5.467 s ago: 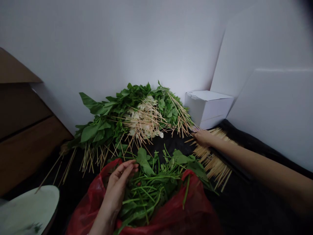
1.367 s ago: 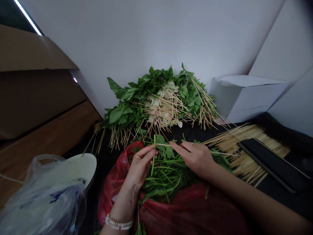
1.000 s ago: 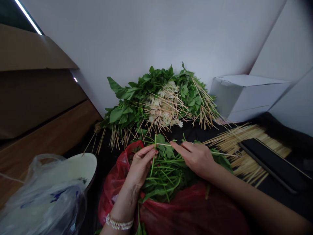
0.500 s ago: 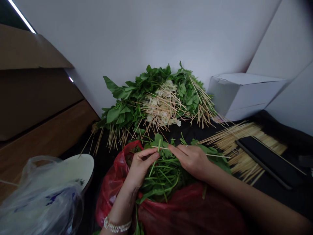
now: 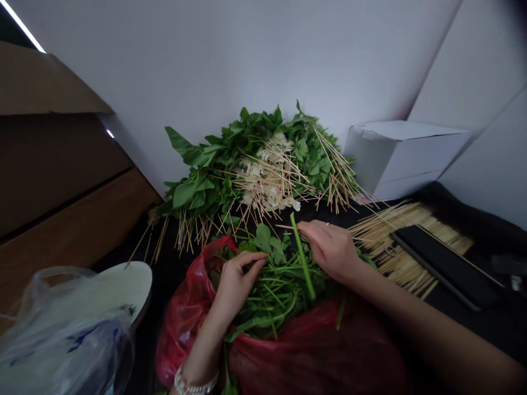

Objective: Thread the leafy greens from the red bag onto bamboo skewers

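My right hand (image 5: pixel 333 249) is closed on a thin wooden skewer (image 5: pixel 284 226), whose tip sticks out to the left of the fingers. A thick green stem (image 5: pixel 303 258) crosses the skewer just beside the fingertips and slants downward. My left hand (image 5: pixel 236 280) has its thumb and index finger pinched together over the greens; what they hold, if anything, is hidden. Leafy greens (image 5: pixel 275 307) with long stems fill an open red plastic bag (image 5: pixel 183 312) under both hands. Green leaves (image 5: pixel 263 238) lie just beyond the left fingertips.
A pile of skewered leafy greens (image 5: pixel 193 186) and pale white pieces (image 5: pixel 272 192) stands against the wall. At right lie loose skewers (image 5: pixel 374 230), a dark phone (image 5: pixel 444 266), a small metal ring (image 5: pixel 391 250) and a white box (image 5: pixel 407 153). Left are a white bowl (image 5: pixel 140 280) and clear plastic bag (image 5: pixel 61 345).
My hands have moved apart. The right hand has drawn the skewer up and to the right with the stem on it, while the left hand has come off that stem. The view has shifted slightly.
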A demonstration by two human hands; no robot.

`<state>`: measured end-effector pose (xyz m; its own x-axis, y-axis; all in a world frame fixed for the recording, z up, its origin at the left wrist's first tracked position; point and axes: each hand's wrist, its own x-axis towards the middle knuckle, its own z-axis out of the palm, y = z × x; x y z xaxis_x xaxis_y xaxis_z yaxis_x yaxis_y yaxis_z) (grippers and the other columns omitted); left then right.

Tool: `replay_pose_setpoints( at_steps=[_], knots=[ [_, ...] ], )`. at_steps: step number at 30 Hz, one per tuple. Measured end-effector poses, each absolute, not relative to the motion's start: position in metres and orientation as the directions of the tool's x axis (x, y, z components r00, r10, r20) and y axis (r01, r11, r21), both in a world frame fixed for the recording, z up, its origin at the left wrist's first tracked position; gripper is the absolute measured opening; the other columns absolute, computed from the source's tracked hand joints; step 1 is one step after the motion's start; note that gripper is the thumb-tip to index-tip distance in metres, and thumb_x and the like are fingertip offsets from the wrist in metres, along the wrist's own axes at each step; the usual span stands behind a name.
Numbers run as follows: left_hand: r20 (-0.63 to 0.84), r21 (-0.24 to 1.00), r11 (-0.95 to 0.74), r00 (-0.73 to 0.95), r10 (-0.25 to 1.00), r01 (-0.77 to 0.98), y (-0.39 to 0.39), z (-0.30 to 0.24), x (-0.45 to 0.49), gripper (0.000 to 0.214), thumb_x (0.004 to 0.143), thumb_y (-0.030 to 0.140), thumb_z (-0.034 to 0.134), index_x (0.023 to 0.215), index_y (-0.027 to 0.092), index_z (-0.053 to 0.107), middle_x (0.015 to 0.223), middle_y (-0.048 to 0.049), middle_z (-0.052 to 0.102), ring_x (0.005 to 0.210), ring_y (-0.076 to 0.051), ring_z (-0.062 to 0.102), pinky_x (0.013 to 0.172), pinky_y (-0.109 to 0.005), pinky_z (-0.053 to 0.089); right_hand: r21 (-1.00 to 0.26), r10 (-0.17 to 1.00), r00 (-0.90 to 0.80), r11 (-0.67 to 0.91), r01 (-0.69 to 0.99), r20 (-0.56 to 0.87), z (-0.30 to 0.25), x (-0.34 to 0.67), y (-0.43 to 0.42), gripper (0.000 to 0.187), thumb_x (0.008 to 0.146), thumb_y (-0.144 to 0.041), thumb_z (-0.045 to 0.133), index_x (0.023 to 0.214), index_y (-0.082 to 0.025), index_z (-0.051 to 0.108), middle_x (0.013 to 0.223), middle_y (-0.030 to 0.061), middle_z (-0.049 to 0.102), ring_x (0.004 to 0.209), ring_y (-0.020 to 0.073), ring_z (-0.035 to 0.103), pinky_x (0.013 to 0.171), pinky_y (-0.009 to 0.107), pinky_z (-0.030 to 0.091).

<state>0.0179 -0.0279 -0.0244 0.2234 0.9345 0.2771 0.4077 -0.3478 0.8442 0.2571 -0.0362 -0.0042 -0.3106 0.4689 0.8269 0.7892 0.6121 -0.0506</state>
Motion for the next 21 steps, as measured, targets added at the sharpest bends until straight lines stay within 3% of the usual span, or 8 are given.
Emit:
replay_pose_setpoints(
  at_steps=[2, 5, 13, 21],
  knots=[
    [0.318, 0.702, -0.429, 0.289, 0.903, 0.568, -0.0263, -0.0282, 0.0158, 0.013, 0.081, 0.02, 0.07, 0.088, 0.024, 0.081, 0.085, -0.0063, 0.077, 0.081, -0.023, 0.067, 0.082, -0.035, 0.048, -0.042, 0.467, -0.302, 0.595, 0.803, 0.831, -0.0047, 0.259, -0.0348, 0.028, 0.096, -0.008, 0.039, 0.105, -0.013, 0.065, 0.08, 0.0055, 0.069, 0.072, 0.0143, 0.062, 0.067, 0.025, 0.045],
    [0.266, 0.573, -0.472, 0.393, 0.88, 0.67, -0.0263, -0.0312, 0.0152, 0.013, 0.082, 0.022, 0.071, 0.092, 0.025, 0.08, 0.087, -0.0059, 0.076, 0.087, -0.025, 0.067, 0.086, -0.038, 0.047, 0.015, 0.464, -0.334, 0.566, 0.824, 0.82, -0.007, 0.2574, -0.0352, 0.028, 0.096, -0.008, 0.039, 0.105, -0.014, 0.065, 0.078, 0.0041, 0.068, 0.068, 0.0133, 0.059, 0.066, 0.025, 0.043],
    [0.256, 0.6, -0.487, 0.424, 0.869, 0.635, -0.0292, -0.0336, 0.019, 0.018, 0.081, 0.012, 0.066, 0.095, 0.024, 0.069, 0.09, -0.0029, 0.073, 0.09, -0.023, 0.065, 0.081, -0.034, 0.049, 0.016, 0.474, -0.353, 0.58, 0.814, 0.807, -0.0082, 0.2527, -0.0369, 0.026, 0.096, -0.008, 0.042, 0.1, -0.014, 0.067, 0.075, 0.0029, 0.066, 0.067, 0.0134, 0.058, 0.065, 0.026, 0.042],
    [0.244, 0.511, -0.589, 0.551, 0.798, 0.626, -0.0301, -0.0324, 0.0185, 0.017, 0.085, 0.012, 0.059, 0.093, 0.023, 0.07, 0.09, -0.0051, 0.07, 0.091, -0.024, 0.061, 0.084, -0.036, 0.045, -0.044, 0.485, -0.321, 0.601, 0.798, 0.813, -0.0121, 0.2528, -0.0343, 0.025, 0.098, -0.013, 0.042, 0.1, -0.015, 0.067, 0.078, 0.0033, 0.069, 0.069, 0.0129, 0.062, 0.066, 0.024, 0.045]
  ],
)
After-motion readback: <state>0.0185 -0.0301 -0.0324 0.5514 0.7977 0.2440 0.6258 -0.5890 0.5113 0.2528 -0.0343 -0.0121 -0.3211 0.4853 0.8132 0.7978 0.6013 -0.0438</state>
